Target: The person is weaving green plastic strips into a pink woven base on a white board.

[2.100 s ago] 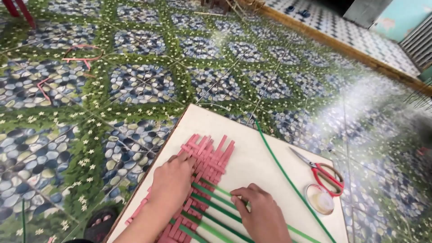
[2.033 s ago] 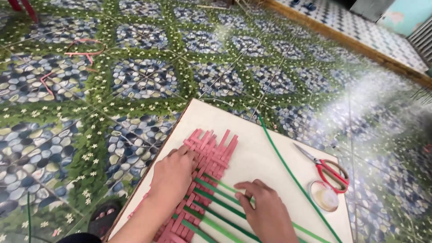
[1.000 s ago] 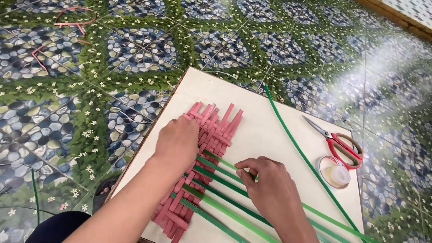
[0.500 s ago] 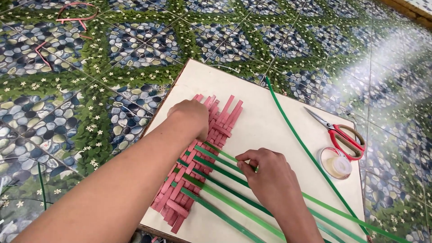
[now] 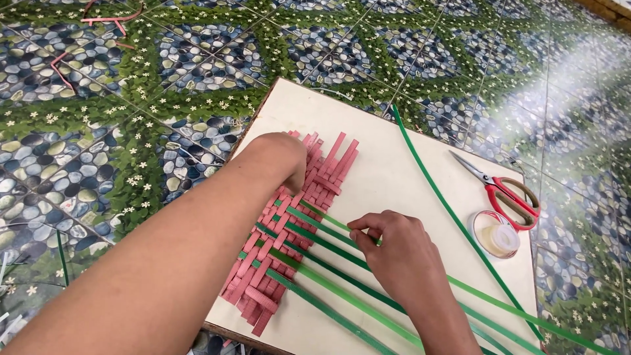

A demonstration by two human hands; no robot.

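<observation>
A mat of woven pink strips (image 5: 299,217) lies on a cream board (image 5: 388,164) on the floor. Several green strips (image 5: 342,263) are threaded across it and trail off to the lower right. My left hand (image 5: 279,158) presses down on the upper part of the pink weave, fingers curled under. My right hand (image 5: 394,246) rests on the green strips just right of the weave, thumb and forefinger pinching one strip near its end.
One long loose green strip (image 5: 437,194) runs diagonally across the board. Red-handled scissors (image 5: 506,190) and a roll of clear tape (image 5: 496,233) sit at the board's right edge. Pink scraps (image 5: 108,16) lie on the patterned tile floor (image 5: 118,131) at the top left.
My left hand has slid up the pink weave toward its far end. My right hand has stayed on the green strips. The camera has come closer.
</observation>
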